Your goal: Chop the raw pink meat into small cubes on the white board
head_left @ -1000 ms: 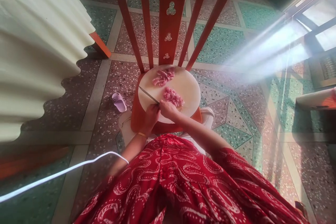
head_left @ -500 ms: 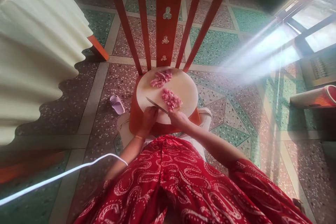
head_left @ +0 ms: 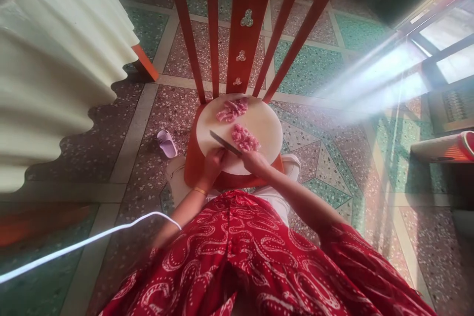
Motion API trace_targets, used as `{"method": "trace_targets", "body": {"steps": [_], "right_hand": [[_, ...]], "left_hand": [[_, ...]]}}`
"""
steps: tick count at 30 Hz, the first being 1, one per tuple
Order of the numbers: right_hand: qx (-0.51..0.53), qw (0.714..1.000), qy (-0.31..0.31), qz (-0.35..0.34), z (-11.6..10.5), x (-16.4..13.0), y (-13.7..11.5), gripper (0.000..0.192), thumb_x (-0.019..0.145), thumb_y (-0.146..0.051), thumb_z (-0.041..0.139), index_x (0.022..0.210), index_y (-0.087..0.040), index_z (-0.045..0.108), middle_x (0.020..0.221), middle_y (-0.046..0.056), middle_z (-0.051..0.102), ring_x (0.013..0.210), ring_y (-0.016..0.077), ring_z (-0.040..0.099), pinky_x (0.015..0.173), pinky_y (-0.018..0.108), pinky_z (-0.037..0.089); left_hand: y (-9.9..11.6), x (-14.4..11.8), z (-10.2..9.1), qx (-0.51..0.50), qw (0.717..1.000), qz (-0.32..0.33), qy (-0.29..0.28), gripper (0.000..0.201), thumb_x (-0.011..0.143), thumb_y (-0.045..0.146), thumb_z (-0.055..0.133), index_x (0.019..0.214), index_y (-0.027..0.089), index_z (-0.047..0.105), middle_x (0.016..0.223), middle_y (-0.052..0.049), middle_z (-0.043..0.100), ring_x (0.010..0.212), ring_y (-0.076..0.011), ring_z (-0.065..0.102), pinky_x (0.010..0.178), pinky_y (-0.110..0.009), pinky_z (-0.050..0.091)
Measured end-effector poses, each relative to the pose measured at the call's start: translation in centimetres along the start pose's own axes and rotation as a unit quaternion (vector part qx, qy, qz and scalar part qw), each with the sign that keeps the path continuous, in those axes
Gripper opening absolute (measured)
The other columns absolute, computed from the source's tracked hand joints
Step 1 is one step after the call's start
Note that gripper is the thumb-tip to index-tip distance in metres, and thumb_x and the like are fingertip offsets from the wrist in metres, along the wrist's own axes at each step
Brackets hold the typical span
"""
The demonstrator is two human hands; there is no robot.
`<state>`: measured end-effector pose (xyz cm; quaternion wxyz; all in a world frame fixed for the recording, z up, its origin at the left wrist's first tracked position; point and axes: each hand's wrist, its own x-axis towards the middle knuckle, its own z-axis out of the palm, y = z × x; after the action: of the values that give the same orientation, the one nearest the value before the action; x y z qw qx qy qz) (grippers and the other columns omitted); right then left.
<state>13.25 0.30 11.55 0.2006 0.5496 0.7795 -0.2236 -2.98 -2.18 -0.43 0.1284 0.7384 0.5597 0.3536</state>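
Your right hand (head_left: 255, 162) is clamped on a knife (head_left: 224, 142) slanting over the round board (head_left: 268, 123); your left hand (head_left: 214, 162) is at the near-left edge — its grip cannot be made out. Chopped meat (head_left: 245, 138) lies mid-board — meat strips (head_left: 232, 109) toward the far edge.

Slanted knife (head_left: 224, 141), round pale board (head_left: 270, 121), two pink meat heaps (head_left: 245, 138) on it
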Motion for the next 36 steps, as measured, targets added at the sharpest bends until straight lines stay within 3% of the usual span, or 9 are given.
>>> {"method": "trace_targets", "body": {"steps": [3,6,13,20,24,28,33,36], "right_hand": [[0.012,0.999,0.034,0.033,-0.3,-0.6,1.5,0.04,0.092,-0.019,0.03,0.132,-0.019,0.04,0.103,0.013,0.065,0.095,0.0244,0.062,0.076,0.032,0.046],[0.026,0.998,0.052,0.024,-0.6,-0.6,1.0,0.039,0.092,-0.019,0.028,0.127,-0.019,0.045,0.103,0.014,0.065,0.092,0.0253,0.062,0.073,0.032,0.046],[0.032,0.999,0.02,0.017,0.3,-0.8,0.1,0.039,0.088,-0.016,0.035,0.126,-0.02,0.045,0.1,0.011,0.066,0.09,0.0232,0.064,0.07,0.029,0.046],[0.011,0.999,0.031,-0.005,-0.5,3.1,-2.4,0.026,0.092,-0.021,0.037,0.115,-0.016,0.047,0.098,0.012,0.066,0.09,0.0213,0.064,0.07,0.027,0.047],[0.01,0.999,0.039,-0.011,-1.6,4.6,-1.9,0.033,0.09,-0.024,0.043,0.121,-0.014,0.045,0.106,0.015,0.064,0.095,0.0221,0.062,0.074,0.027,0.046],[0.025,0.997,0.074,0.006,-1.8,3.1,0.2,0.055,0.087,-0.028,0.05,0.137,-0.015,0.032,0.115,0.016,0.06,0.101,0.0246,0.059,0.079,0.03,0.045],[0.04,0.999,0.022,-0.004,0.4,-0.9,0.8,0.048,0.088,-0.019,0.04,0.136,-0.022,0.036,0.105,0.012,0.064,0.09,0.0244,0.063,0.069,0.029,0.046],[0.038,0.999,0.014,-0.009,1.6,-2.2,1.1,0.052,0.088,-0.017,0.04,0.139,-0.025,0.031,0.102,0.009,0.065,0.087,0.0224,0.064,0.067,0.027,0.046]], "left_hand": [[0.0,0.0,0.0,-0.01,1.0,-0.007,-0.005,0.02,0.09,0.027,0.045,0.092,0.019,0.063,0.092,-0.008,0.064,0.088,-0.0204,0.056,0.08,-0.037,0.046],[0.3,0.1,-0.3,-0.007,1.0,-0.006,-0.016,0.022,0.092,0.028,0.042,0.088,0.019,0.062,0.085,-0.007,0.063,0.083,-0.019,0.056,0.078,-0.035,0.045],[0.5,0.2,0.0,0.015,1.0,-0.008,0.006,0.021,0.089,0.027,0.045,0.091,0.019,0.064,0.086,-0.008,0.062,0.082,-0.0205,0.054,0.076,-0.036,0.043],[-0.1,0.5,0.2,0.054,0.998,0.011,-0.03,0.018,0.085,0.022,0.048,0.089,0.019,0.065,0.085,-0.009,0.062,0.08,-0.0226,0.054,0.073,-0.037,0.043],[0.3,0.7,-0.3,0.047,0.998,0.004,-0.043,0.022,0.087,0.023,0.043,0.087,0.02,0.065,0.084,-0.008,0.062,0.082,-0.0224,0.055,0.074,-0.037,0.043],[0.2,0.4,0.0,0.041,0.999,0.001,-0.025,0.019,0.087,0.023,0.044,0.089,0.019,0.062,0.086,-0.008,0.063,0.082,-0.0219,0.055,0.075,-0.036,0.042],[0.0,0.2,0.6,0.052,0.999,-0.015,-0.003,0.015,0.087,0.024,0.046,0.086,0.019,0.06,0.081,-0.008,0.06,0.08,-0.0223,0.054,0.074,-0.037,0.041],[0.1,0.1,0.5,0.037,0.999,-0.02,-0.007,0.015,0.087,0.027,0.048,0.085,0.019,0.06,0.081,-0.008,0.059,0.081,-0.0227,0.053,0.074,-0.038,0.042]]}}
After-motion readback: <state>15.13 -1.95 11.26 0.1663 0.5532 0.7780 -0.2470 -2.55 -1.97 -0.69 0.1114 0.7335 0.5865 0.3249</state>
